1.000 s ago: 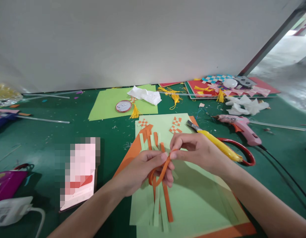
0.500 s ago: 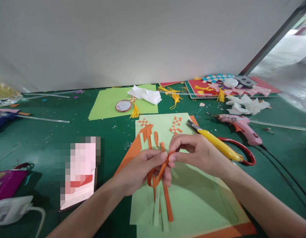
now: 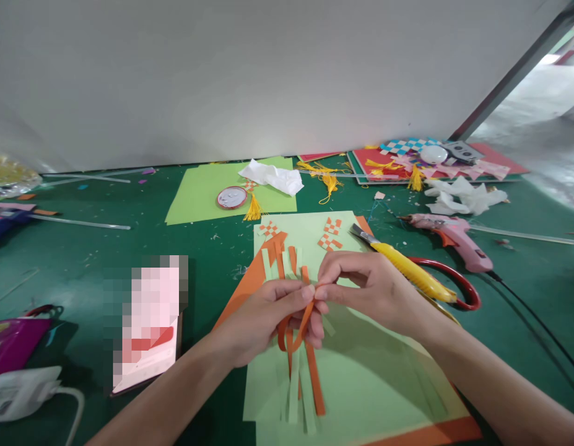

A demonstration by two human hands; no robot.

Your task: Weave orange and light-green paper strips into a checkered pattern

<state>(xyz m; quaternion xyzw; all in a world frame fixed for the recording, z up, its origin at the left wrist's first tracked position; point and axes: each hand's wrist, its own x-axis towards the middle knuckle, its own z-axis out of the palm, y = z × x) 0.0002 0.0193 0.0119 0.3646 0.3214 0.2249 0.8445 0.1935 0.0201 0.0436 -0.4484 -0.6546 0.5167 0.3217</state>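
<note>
Between my two hands a narrow orange paper strip [image 3: 303,328] is bent into a loop. My left hand [image 3: 280,310] pinches it between thumb and fingers. With thumb and forefinger, my right hand [image 3: 361,282] grips the strip's upper end, close against the left thumb. Under both hands several loose green paper strips [image 3: 293,396] and orange strips [image 3: 316,384] lie on pale green sheets [image 3: 374,384]. Beyond the hands, small orange-and-green woven paper pieces [image 3: 330,241] rest on the top sheet. The strip's ends are partly hidden by the fingers.
Right of the sheets are a yellow utility knife [image 3: 407,269], red-handled scissors [image 3: 472,297] and a pink glue gun [image 3: 458,238] with a cord. A phone [image 3: 152,328] lies left. Farther back are crumpled tissue [image 3: 272,176], a round tin [image 3: 231,198] and a yellow tassel [image 3: 253,209].
Both hands stay almost in place. My right fingertips have shifted slightly, and less of the orange strip shows between them and the left thumb.
</note>
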